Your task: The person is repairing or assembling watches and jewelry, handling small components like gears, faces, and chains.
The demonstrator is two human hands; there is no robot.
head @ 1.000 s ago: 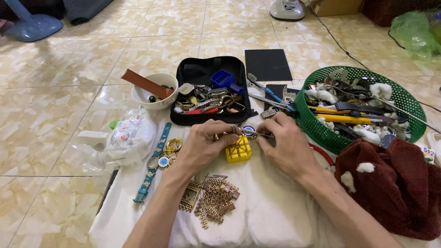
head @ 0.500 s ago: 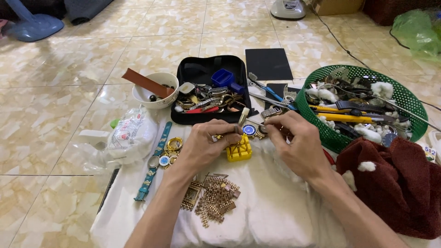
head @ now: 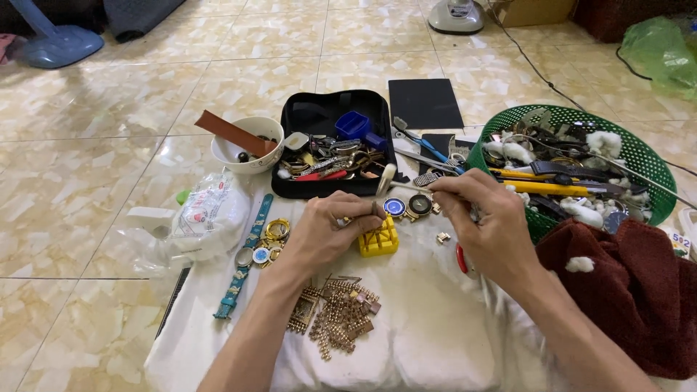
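Kneeling over a white cloth spread on a glossy beige tiled floor, we work at the centre of the frame. Our left hand has its fingers pinched together on a small part over the yellow block. Our right hand has its fingers clamped on a thin tool just above two watch faces. Gold bracelet links lie lower centre. A black case sits behind, a green basket at right, a white bowl upper left.
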